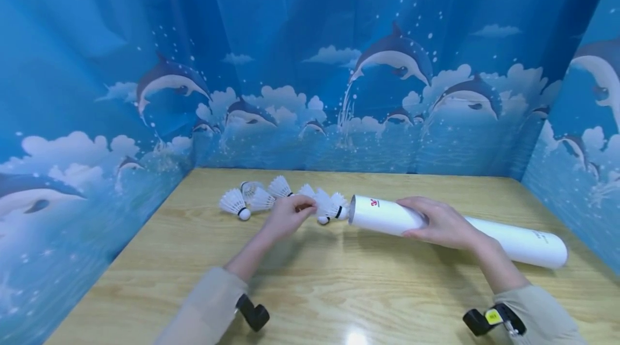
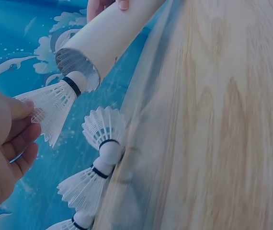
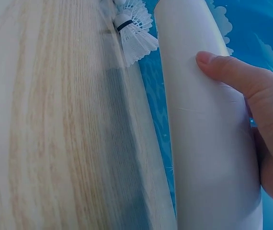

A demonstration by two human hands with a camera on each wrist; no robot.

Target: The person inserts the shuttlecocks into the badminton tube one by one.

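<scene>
My left hand point(image 1: 289, 215) pinches a white shuttlecock point(image 2: 55, 105) by the edge of its skirt. Its cork, ringed by a black band, points at the open mouth of a long white tube point(image 2: 110, 40), right at the rim in the left wrist view. Fingers of my right hand point(image 1: 443, 221) wrap over the tube's middle, thumb along the near side in the right wrist view. The tube point(image 1: 508, 240) lies slanted, its mouth facing left toward my left hand and its far end to the right. Inside the mouth, white ribbed shapes show dimly.
Several loose shuttlecocks point(image 1: 234, 203) lie in a cluster on the wooden table point(image 1: 310, 291), left of the tube and around my left hand. A blue dolphin-print curtain point(image 1: 300, 65) rises behind the table's back edge and along both sides.
</scene>
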